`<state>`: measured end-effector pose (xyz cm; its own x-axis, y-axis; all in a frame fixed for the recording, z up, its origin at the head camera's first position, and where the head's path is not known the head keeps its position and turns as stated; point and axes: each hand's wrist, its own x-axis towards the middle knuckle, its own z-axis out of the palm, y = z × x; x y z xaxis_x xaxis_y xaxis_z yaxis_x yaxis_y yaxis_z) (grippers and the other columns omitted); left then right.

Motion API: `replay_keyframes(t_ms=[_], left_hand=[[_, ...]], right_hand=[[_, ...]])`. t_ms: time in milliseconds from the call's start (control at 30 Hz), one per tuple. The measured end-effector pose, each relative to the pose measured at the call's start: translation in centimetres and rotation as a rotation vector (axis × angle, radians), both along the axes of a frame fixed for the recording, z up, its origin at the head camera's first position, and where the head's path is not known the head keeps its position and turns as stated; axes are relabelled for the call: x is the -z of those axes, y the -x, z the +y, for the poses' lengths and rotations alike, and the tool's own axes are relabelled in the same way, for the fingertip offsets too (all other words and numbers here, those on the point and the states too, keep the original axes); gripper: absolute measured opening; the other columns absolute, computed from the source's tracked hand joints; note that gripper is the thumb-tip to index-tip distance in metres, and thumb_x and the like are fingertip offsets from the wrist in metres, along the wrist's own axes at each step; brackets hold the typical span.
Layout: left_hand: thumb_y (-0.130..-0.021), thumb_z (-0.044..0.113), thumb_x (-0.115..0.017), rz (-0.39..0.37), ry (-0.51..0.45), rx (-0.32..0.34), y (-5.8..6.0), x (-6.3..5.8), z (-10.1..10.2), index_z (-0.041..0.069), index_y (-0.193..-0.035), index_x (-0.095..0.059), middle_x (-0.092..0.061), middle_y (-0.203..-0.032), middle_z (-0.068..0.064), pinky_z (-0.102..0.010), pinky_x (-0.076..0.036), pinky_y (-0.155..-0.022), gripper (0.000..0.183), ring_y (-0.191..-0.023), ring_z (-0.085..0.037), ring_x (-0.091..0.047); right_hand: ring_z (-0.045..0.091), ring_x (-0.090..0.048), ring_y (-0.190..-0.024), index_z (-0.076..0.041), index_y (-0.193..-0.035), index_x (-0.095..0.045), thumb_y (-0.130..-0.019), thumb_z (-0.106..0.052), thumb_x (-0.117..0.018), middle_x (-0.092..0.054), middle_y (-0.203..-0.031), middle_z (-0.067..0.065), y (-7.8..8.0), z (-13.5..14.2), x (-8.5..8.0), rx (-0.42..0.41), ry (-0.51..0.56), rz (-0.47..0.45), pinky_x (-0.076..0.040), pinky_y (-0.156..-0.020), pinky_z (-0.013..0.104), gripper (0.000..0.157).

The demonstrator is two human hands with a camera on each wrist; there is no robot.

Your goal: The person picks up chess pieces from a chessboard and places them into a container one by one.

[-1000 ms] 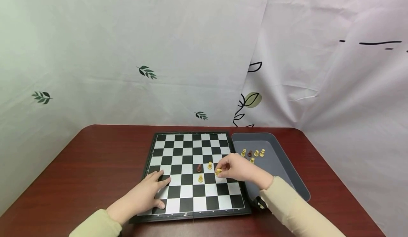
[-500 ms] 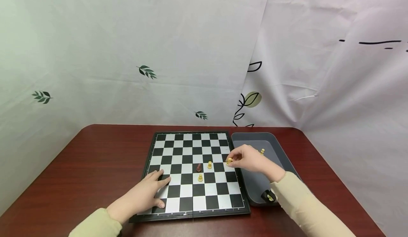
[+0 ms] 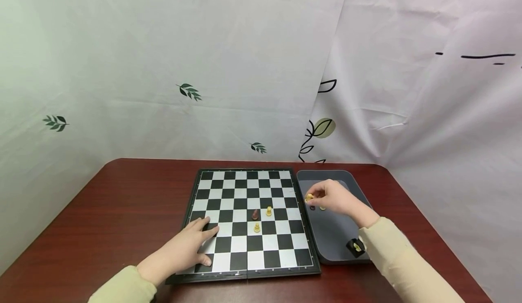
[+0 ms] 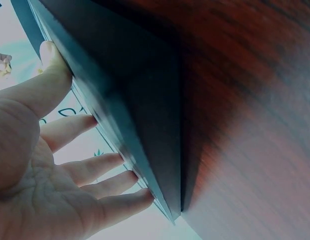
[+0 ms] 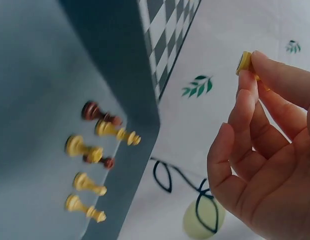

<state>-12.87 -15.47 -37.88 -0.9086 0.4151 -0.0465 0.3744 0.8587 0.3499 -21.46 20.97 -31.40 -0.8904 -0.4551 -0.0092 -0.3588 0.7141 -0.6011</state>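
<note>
My right hand point(image 3: 336, 199) pinches a yellow chess piece point(image 5: 244, 63) between thumb and fingertips. In the head view that piece hangs over the left side of the grey tray point(image 3: 334, 239), beside the chessboard point(image 3: 238, 245). The left hand point(image 3: 181, 252) rests with spread fingers on the board's near left part; the left wrist view has its fingertips along the board's surface. Standing on the board are a dark red chess piece point(image 3: 254, 214) and two yellow ones, a farther chess piece point(image 3: 268, 211) and a nearer chess piece point(image 3: 257, 228).
Several chess pieces stand in the tray, among them a yellow chess piece point(image 5: 115, 131) and a dark red chess piece point(image 5: 93, 111). The right hand hides most of them in the head view. A red-brown table point(image 3: 134, 203) bears everything, with a printed white cloth point(image 3: 244, 67) behind.
The right hand has carried the yellow chess piece rightward and away from the person, off the board's right side to over the tray. My left hand stays put.
</note>
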Motion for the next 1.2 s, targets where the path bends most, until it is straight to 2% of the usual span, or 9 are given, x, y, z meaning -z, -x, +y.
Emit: replay_keyframes(t_ms=[167,433,900,1200], left_hand=[[-0.057,0.033,-0.083,0.004,0.002,0.004,0.0,0.0,0.0,0.000,-0.127,-0.058,-0.044,-0.135,-0.033,-0.060,-0.037,-0.099,0.081,-0.126,-0.054,-0.039],[-0.057,0.033,-0.083,0.005,-0.001,0.004,0.0,0.1,0.0,0.000,-0.127,-0.058,-0.044,-0.135,-0.033,-0.061,-0.037,-0.099,0.082,-0.125,-0.054,-0.039],[-0.057,0.032,-0.084,0.004,-0.009,0.004,-0.1,0.0,0.0,-0.001,-0.126,-0.059,-0.044,-0.135,-0.033,-0.061,-0.038,-0.098,0.081,-0.125,-0.054,-0.039],[-0.057,0.033,-0.083,-0.004,-0.001,-0.003,-0.1,-0.1,0.1,0.000,-0.127,-0.058,-0.044,-0.135,-0.033,-0.061,-0.037,-0.099,0.081,-0.126,-0.054,-0.038]], right_hand=[[0.020,-0.060,-0.067,-0.003,-0.090,-0.072,-0.084,-0.010,-0.070,-0.070,-0.080,0.008,0.9,1.4,0.6,0.023,0.006,0.007,-0.044,-0.058,0.028,0.010],[0.008,-0.051,-0.066,-0.003,-0.088,-0.073,-0.083,-0.013,-0.071,-0.068,-0.076,0.001,2.0,3.3,1.6,0.069,0.014,0.022,-0.043,-0.061,0.025,0.011],[0.014,-0.055,-0.072,0.000,-0.092,-0.071,-0.084,-0.012,-0.070,-0.068,-0.081,0.004,3.2,5.7,3.7,0.131,0.033,0.002,-0.046,-0.063,0.028,0.014],[0.014,-0.049,-0.070,-0.001,-0.088,-0.070,-0.084,-0.013,-0.070,-0.063,-0.078,0.002,3.4,6.3,4.7,0.167,0.014,0.010,-0.041,-0.061,0.028,0.013]])
